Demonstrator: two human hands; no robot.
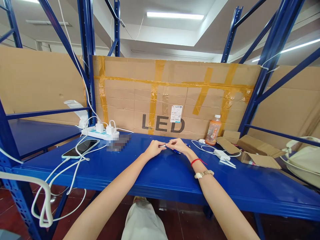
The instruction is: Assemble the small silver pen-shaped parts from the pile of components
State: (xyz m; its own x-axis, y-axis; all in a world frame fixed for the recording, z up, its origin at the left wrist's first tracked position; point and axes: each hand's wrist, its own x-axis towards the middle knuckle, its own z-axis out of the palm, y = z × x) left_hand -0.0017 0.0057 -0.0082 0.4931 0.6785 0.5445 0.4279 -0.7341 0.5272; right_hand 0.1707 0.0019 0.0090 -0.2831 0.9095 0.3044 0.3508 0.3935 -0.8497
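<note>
Over the middle of the blue shelf (140, 173), my left hand (154, 149) and my right hand (178, 145) meet with fingers pinched. Between the fingertips shows a small, thin white piece (163, 145), which both hands hold; its kind is too small to make out. Just under my right hand lies a blue pen-like object (176, 151), partly covered by the hand. Another dark blue bit (187, 145) shows beside the right wrist.
A power strip (100, 133) with plugged-in chargers, a phone (81, 149) and trailing white cables lie left. On the right are a drink bottle (213, 130), a white adapter with cable (221, 155) and an opened carton (260, 160). Cardboard (120, 100) walls the back.
</note>
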